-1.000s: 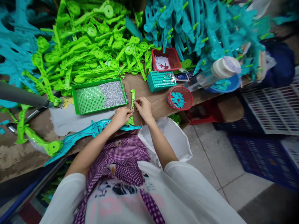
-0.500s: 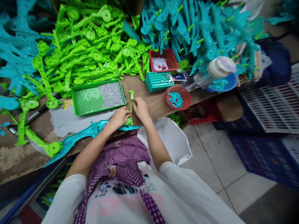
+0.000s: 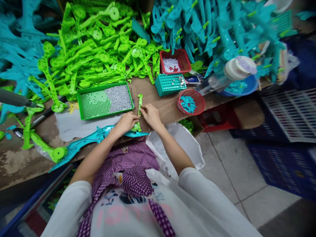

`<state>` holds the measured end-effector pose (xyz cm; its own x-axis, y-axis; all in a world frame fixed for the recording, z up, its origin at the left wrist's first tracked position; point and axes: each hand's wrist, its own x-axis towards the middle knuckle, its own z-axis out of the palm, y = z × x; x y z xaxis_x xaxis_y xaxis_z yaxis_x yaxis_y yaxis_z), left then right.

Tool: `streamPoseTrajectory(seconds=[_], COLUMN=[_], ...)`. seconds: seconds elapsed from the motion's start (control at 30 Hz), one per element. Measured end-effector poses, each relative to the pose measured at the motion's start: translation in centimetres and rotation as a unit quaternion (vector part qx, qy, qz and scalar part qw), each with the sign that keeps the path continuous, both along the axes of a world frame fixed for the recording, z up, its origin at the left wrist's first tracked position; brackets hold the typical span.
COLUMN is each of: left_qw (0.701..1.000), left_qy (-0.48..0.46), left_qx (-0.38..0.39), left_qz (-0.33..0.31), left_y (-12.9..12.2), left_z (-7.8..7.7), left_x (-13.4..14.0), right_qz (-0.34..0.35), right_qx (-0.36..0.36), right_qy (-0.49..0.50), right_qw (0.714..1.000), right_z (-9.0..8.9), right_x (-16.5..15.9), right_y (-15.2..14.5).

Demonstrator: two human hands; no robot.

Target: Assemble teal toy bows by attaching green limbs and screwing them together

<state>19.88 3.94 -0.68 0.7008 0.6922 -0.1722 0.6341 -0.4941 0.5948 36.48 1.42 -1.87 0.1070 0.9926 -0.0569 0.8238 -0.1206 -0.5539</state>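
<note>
A narrow bright-green plastic part (image 3: 140,102) stands out from me on the bench, with a wider green end close to my body. My left hand (image 3: 127,121) is closed, fingertips pinched against the middle of this part; anything small between them is hidden. From the other side my right hand (image 3: 151,116) holds the part's edge between thumb and fingers. Below the hands lies a long blue plastic piece (image 3: 85,140), partly covered by my left forearm. A green tray (image 3: 95,102) of small silvery metal pieces sits just beyond my left hand.
Green parts (image 3: 103,57) and blue parts (image 3: 217,36) are heaped behind. To the right stand a red box (image 3: 184,65), a teal box (image 3: 170,86), a red basket (image 3: 197,103) and a clear container (image 3: 222,79). A dark rod-like tool (image 3: 14,98) juts in at left.
The view has shifted slightly. My right fingers have spread a little and eased along the green part, while my left hand stays at its middle. The dark tool now reaches further in from the left.
</note>
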Motion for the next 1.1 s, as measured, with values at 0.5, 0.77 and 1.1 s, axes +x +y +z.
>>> streamPoseTrajectory(seconds=[0.5, 0.77, 1.1], left_qw=[0.996, 0.994, 0.996], left_qy=[0.01, 0.021, 0.011], left_qx=[0.04, 0.049, 0.038], left_qz=[0.079, 0.092, 0.082], left_y=[-2.9, -3.0, -2.0], left_z=[1.4, 1.4, 0.5], left_x=[-1.4, -0.9, -1.8], right_qz=[-0.029, 0.028, 0.066], right_qx=[-0.074, -0.058, -0.092], right_qy=[-0.101, -0.05, -0.006], right_qw=[0.992, 0.997, 0.994], right_z=[2.1, 1.8, 1.6], right_x=[-1.6, -0.3, 0.8], right_y=[0.2, -1.0, -0.3])
